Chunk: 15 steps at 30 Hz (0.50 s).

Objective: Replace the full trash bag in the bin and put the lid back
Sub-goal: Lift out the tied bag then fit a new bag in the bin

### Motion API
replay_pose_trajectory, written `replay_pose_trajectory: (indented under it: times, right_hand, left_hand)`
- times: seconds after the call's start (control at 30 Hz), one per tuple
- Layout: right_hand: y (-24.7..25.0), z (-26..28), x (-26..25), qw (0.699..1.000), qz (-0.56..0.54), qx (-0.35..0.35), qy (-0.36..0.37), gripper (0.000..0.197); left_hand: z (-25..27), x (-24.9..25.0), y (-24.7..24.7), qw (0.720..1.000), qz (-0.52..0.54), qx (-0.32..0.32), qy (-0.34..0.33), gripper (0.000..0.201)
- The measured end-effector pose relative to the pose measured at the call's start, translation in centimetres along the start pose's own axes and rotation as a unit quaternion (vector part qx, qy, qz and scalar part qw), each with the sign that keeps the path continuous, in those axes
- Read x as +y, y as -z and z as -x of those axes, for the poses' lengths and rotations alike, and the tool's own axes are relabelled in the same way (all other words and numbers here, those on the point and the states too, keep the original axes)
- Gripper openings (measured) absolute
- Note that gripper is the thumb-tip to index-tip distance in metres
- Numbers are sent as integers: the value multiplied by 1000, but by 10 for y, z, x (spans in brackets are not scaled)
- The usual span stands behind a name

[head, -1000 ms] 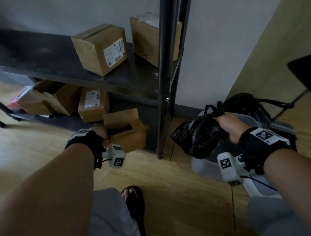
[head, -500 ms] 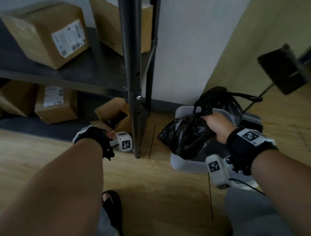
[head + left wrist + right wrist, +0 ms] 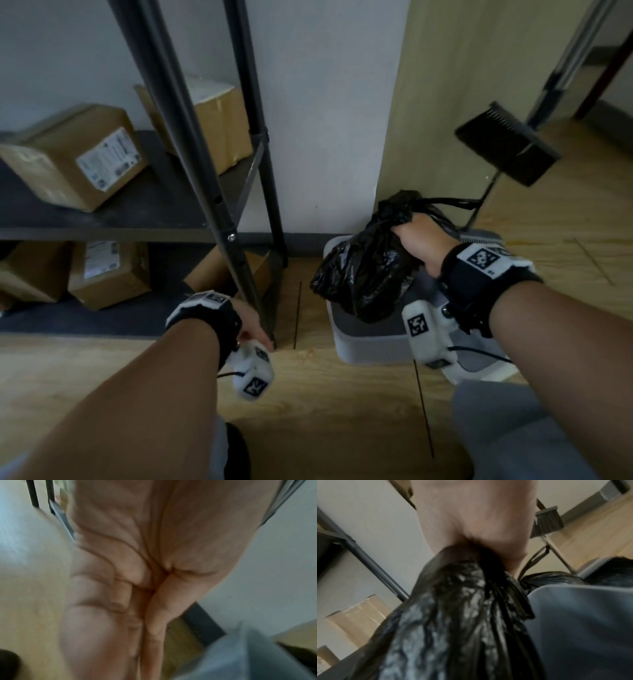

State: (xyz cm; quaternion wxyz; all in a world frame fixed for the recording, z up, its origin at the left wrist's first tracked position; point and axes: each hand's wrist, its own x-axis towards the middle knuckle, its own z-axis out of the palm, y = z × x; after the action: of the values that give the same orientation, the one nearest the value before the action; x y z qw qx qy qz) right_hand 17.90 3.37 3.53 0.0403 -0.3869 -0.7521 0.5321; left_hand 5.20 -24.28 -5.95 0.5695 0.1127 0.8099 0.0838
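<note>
My right hand point(image 3: 416, 236) grips a crumpled black trash bag point(image 3: 359, 274) by its gathered neck. The bag hangs over the left rim of the grey bin point(image 3: 370, 346) on the floor. The right wrist view shows the bag point(image 3: 453, 615) hanging from my fist point(image 3: 479, 527), beside the bin wall point(image 3: 582, 622). My left hand point(image 3: 251, 329) is low by the foot of the black shelf post point(image 3: 239, 274). In the left wrist view its fingers point(image 3: 118, 599) are curled into the palm, with nothing seen in them.
A second tied black bag point(image 3: 547, 577) lies beyond the bin. A black brush head point(image 3: 507, 147) on a pole stands at the right, with a toothed grey dustpan edge point(image 3: 479, 236) below it. Cardboard boxes point(image 3: 75, 157) fill the shelves at left. Bare wood floor point(image 3: 342, 411) lies between my arms.
My left hand has drawn back from the open cardboard box to the foot of the shelf post. My right hand still holds the bag over the bin. The head view has swung right.
</note>
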Motion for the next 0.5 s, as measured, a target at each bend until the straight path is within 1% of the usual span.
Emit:
replay_pose_trajectory:
  times: [0.03,0.07,0.1,0.13,0.17,0.2,0.27,0.33,0.4,0.43,0.5]
  right_hand:
    - [6,1,-5,1000,10,11,17,28]
    - [13,4,-11,999,25,28,34,27]
    - [20,6,-17,996,46,48,54,27]
    - [28,9,-22,993,65,67,78,28]
    - [34,9,-26,988,79,83,103,29]
    - [39,9,-28,984,86,94,121,30]
    - [42,9,-34,981,89,91,150,29]
    - [38,8,-39,982,69,73,161,28]
    - [27,6,-43,987,12,48,152,25]
    - [21,5,-44,988,-19,36,148,20]
    - [12,3,-47,989,-41,18,142,15]
  left_hand:
    - [19,19,-1,1000,19,-1,-14,39]
    - [22,31,5,997,57,-13,-46,15]
    - [37,49,7,993,88,-14,-79,16]
    - [48,70,15,987,113,29,-111,24]
    - [60,90,22,977,141,61,-146,25]
    - [74,109,27,968,162,72,-178,23]
    - [98,142,32,943,216,86,-238,28]
    - [112,168,28,942,194,70,-266,30]
    - [115,183,19,944,147,69,-285,19]
    - [109,186,16,945,128,89,-289,14]
    - [95,187,17,936,121,155,-293,13]
